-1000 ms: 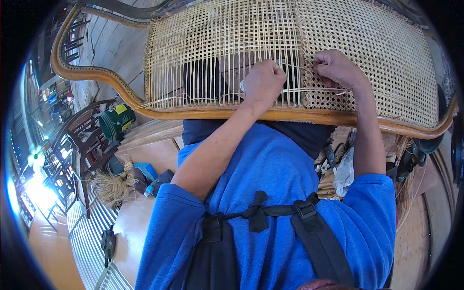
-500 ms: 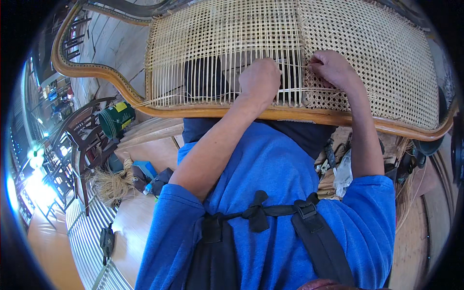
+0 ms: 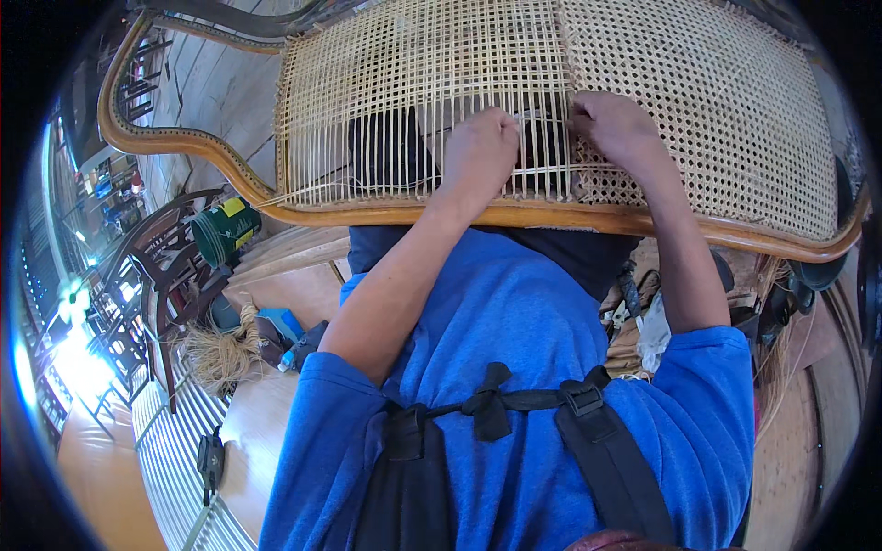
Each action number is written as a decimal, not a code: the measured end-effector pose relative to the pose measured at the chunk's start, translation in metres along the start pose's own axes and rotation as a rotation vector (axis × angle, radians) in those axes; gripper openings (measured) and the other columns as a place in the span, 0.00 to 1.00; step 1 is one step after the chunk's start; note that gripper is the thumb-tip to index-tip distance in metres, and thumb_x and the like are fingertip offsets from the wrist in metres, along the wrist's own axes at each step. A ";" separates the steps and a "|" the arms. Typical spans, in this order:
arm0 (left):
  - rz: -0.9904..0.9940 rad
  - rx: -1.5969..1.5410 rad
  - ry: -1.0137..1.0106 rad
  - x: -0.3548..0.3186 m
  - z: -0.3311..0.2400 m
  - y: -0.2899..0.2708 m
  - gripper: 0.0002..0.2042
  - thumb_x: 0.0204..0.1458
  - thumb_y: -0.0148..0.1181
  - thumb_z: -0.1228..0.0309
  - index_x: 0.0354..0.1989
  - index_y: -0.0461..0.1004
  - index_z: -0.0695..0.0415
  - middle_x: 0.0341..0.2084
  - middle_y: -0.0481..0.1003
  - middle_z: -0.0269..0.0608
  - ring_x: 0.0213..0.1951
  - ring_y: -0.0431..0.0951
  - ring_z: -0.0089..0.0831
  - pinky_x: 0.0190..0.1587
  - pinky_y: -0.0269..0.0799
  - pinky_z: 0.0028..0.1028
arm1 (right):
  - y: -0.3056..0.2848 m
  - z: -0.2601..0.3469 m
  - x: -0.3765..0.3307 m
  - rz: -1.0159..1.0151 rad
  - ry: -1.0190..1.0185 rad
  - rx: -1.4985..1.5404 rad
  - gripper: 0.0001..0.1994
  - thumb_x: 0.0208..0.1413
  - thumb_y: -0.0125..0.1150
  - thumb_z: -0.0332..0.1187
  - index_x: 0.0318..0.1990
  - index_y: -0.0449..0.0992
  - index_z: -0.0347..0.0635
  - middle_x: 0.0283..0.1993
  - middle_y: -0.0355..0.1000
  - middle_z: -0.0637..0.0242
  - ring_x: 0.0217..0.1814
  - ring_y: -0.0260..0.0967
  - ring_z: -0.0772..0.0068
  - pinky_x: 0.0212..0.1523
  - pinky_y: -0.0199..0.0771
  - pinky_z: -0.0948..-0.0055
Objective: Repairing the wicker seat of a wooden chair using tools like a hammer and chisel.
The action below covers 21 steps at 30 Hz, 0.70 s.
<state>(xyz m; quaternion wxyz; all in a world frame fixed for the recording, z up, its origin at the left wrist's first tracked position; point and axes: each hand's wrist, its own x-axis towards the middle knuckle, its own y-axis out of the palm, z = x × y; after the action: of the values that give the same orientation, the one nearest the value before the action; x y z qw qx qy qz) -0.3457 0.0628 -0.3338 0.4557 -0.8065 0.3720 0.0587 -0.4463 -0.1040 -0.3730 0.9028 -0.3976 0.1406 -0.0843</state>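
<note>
Head view, cane panel point(image 3: 551, 78) at 1 o'clock inside a wooden frame point(image 3: 570, 218), left hand point(image 3: 482, 151) toward 12 over its loose strands, right hand point(image 3: 617, 130) at 2 beside the seam, both hands' fingers curled, cannot tell if clamped on cane, green bucket point(image 3: 213, 241) at 9.

Shirt point(image 3: 514, 303): was plain blue, its cloth lightly mottled and creased across the front
Sleeves point(image 3: 703, 390): were short and of the same blue, with stitched hems around the upper arms
Shoulder straps point(image 3: 611, 468): were wide, black and padded
Buckle point(image 3: 581, 400): was dark and ladder-shaped, on the right strap
Cross strap point(image 3: 533, 400): was narrow and black, with a knot point(image 3: 487, 401) and hanging tail
Lap cloth point(image 3: 556, 254): was very dark, near navy
Forearms point(image 3: 400, 275): were bare
Left hand point(image 3: 480, 154) and right hand point(image 3: 620, 129): were ungloved
</note>
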 end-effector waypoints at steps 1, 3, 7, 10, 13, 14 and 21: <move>-0.043 0.198 0.085 0.000 0.004 -0.004 0.08 0.46 0.52 0.68 0.26 0.75 0.60 0.23 0.75 0.51 0.28 0.76 0.46 0.34 0.71 0.38 | -0.005 0.002 0.001 0.001 -0.008 0.000 0.09 0.52 0.54 0.34 0.31 0.72 0.37 0.21 0.69 0.61 0.23 0.67 0.66 0.27 0.67 0.67; -0.096 0.406 0.162 -0.001 0.005 -0.012 0.09 0.48 0.53 0.67 0.28 0.75 0.60 0.21 0.75 0.51 0.26 0.76 0.45 0.32 0.71 0.38 | -0.024 0.011 0.004 0.230 0.165 0.137 0.14 0.50 0.54 0.41 0.34 0.74 0.38 0.34 0.72 0.52 0.40 0.69 0.51 0.42 0.67 0.58; 0.016 0.361 0.045 0.003 -0.001 -0.012 0.09 0.48 0.53 0.66 0.26 0.75 0.60 0.24 0.74 0.53 0.29 0.75 0.49 0.33 0.70 0.43 | -0.026 0.004 0.006 0.286 0.220 0.229 0.14 0.50 0.55 0.39 0.35 0.74 0.37 0.33 0.72 0.51 0.38 0.70 0.51 0.40 0.67 0.59; -0.067 0.347 0.083 -0.007 -0.003 -0.009 0.09 0.48 0.52 0.68 0.26 0.74 0.60 0.26 0.73 0.53 0.29 0.76 0.48 0.33 0.71 0.42 | -0.022 0.005 0.001 0.206 0.148 0.261 0.08 0.51 0.55 0.32 0.32 0.73 0.36 0.18 0.66 0.67 0.18 0.61 0.78 0.20 0.62 0.73; -0.125 0.355 0.155 -0.011 -0.002 -0.008 0.07 0.46 0.52 0.71 0.27 0.75 0.61 0.29 0.72 0.53 0.30 0.76 0.49 0.33 0.73 0.39 | -0.025 0.007 0.008 0.319 0.267 0.369 0.06 0.50 0.55 0.30 0.32 0.73 0.36 0.17 0.65 0.70 0.16 0.59 0.80 0.17 0.60 0.75; -0.090 0.419 0.160 -0.009 -0.001 -0.007 0.07 0.46 0.51 0.72 0.26 0.75 0.61 0.28 0.73 0.54 0.29 0.76 0.49 0.33 0.73 0.39 | -0.025 0.006 0.008 0.323 0.264 0.367 0.06 0.50 0.55 0.30 0.32 0.73 0.36 0.17 0.65 0.70 0.16 0.59 0.80 0.17 0.60 0.75; 0.137 -0.015 -0.097 0.009 0.001 -0.019 0.06 0.42 0.51 0.72 0.20 0.75 0.58 0.24 0.75 0.52 0.29 0.76 0.45 0.35 0.72 0.37 | -0.027 0.001 0.009 0.385 0.282 0.449 0.05 0.50 0.53 0.28 0.32 0.72 0.36 0.17 0.64 0.71 0.14 0.58 0.82 0.15 0.61 0.78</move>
<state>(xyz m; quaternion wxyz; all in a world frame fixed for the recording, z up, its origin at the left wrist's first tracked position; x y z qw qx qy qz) -0.3266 0.0638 -0.3254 0.4622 -0.7786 0.4035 0.1316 -0.4386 -0.1239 -0.3541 0.9389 -0.1390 0.3150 0.0049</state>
